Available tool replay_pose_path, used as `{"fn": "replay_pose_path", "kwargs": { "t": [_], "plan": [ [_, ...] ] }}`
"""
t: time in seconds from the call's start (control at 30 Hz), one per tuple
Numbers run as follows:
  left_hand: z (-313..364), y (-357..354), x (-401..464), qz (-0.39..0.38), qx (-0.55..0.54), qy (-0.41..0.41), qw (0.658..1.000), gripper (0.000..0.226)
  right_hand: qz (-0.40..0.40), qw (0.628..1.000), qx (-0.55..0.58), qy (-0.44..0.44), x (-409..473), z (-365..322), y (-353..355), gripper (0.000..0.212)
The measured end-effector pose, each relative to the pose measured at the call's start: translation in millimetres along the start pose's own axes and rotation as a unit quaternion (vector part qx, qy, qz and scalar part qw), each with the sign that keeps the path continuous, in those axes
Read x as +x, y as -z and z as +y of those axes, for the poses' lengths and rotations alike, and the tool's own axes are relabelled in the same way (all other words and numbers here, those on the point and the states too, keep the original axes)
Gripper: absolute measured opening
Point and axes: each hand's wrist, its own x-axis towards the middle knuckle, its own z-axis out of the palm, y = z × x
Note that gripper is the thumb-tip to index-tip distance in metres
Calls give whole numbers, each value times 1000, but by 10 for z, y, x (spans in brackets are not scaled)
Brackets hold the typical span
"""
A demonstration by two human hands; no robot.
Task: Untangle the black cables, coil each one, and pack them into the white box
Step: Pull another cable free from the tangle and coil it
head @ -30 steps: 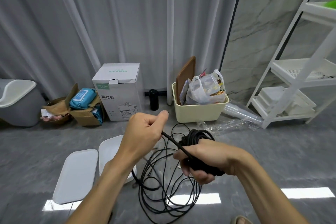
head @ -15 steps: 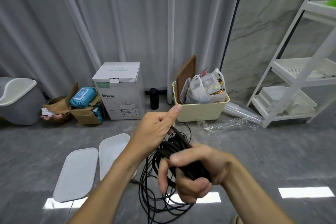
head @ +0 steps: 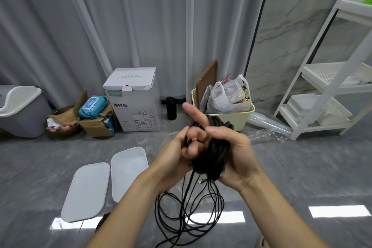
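- Black cables (head: 211,155) sit as a thick coiled bundle between the two hands at the centre, held above the grey floor (head: 302,171); loose strands hang from the bundle and lie in wide loops (head: 191,215) on the floor below, with a small plug end (head: 201,181) dangling just under the coil.
- At far left a grey bin with a white lid (head: 20,104) stands by the curtain, then an open cardboard box (head: 96,125) with a blue wipes pack (head: 92,105) on it, then a white coffee-machine carton (head: 132,100).
- Nearer the viewer, a white lid (head: 86,191) lies flat, touching or just beside the white box (head: 126,167); the left forearm covers the box's right part.
- Left hand (head: 177,159) presses against the left side of the coil, fingers curled around strands; one finger sticks up and away, somewhat blurred.
- Right hand (head: 237,157) cups the right side of the coil, fingers wrapped around it from behind and thumb across the top.
- Behind the hands stand a black bottle (head: 171,108) and a cream tub (head: 239,119) holding a plastic bag and a brown board.
- At far right a white shelf rack (head: 330,90) stands against the marble wall, with clear plastic cups (head: 267,125) lying at its foot.
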Motion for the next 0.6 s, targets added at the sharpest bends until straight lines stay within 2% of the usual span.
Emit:
{"fn": "replay_pose_path", "kwargs": {
  "t": [0.1,0.17,0.23,0.3,0.43,0.53,0.6],
  "plan": [
    [-96,27,34,-20,23,62,998,49,108,991,24,74,59,-45,-52,57],
    [-119,20,41,-24,77,122,989,68,191,975,1,110,79,-113,-50,57],
    [-122,25,15,-23,150,134,979,77,253,958,-15,134,69,-181,9,62],
    [-80,29,-33,1,239,108,965,77,309,939,-72,134,36,-233,84,66],
    [44,31,-89,87,383,-11,920,72,389,881,-260,64,-36,-280,231,55],
    [150,54,-106,128,404,-90,901,68,372,861,-345,-41,-92,-249,257,51],
    [174,55,-103,135,397,-124,900,67,322,876,-339,-119,-113,-212,196,46]
  ]
}}
